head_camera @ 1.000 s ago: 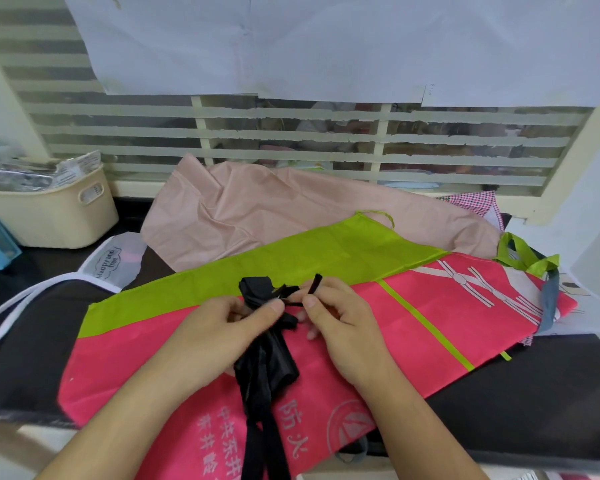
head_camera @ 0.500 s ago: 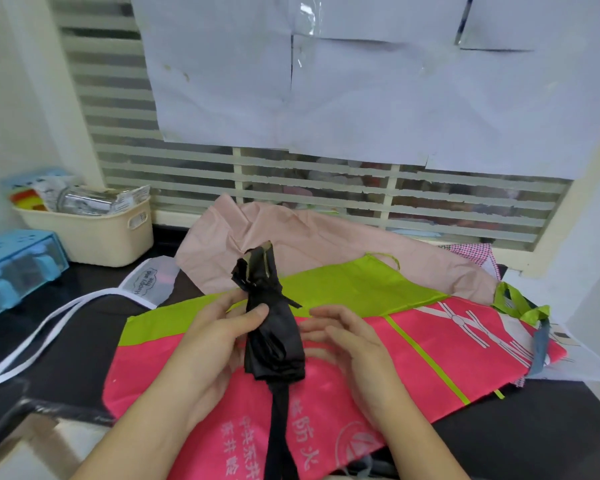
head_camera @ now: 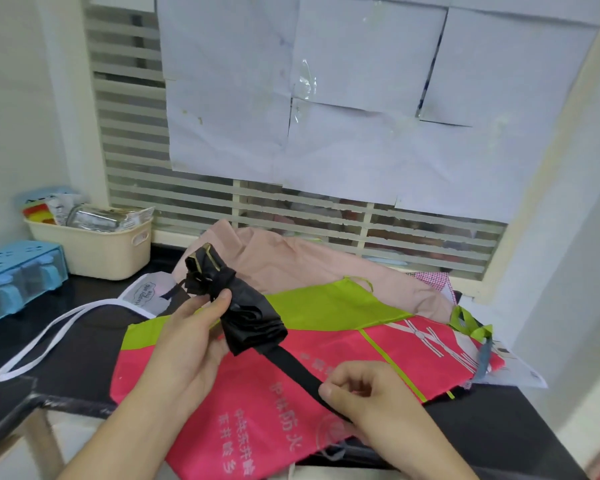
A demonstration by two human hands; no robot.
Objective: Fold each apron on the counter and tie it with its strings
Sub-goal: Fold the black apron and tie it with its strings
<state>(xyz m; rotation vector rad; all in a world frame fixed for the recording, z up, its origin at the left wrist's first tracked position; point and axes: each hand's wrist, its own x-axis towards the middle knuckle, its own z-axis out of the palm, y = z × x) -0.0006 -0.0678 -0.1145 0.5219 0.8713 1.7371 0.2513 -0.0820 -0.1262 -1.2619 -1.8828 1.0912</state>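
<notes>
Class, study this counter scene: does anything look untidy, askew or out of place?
Yes. The pink apron lies crumpled against the window. The pink-and-green apron lies unfolded, overhanging the counter edge. A white strap trails loose across the counter.

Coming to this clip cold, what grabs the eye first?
A rolled black apron bundle, held up in the left hand at centre, its black strap pinched by the right hand. Under them a pink and green apron lies spread on the dark counter.
</notes>
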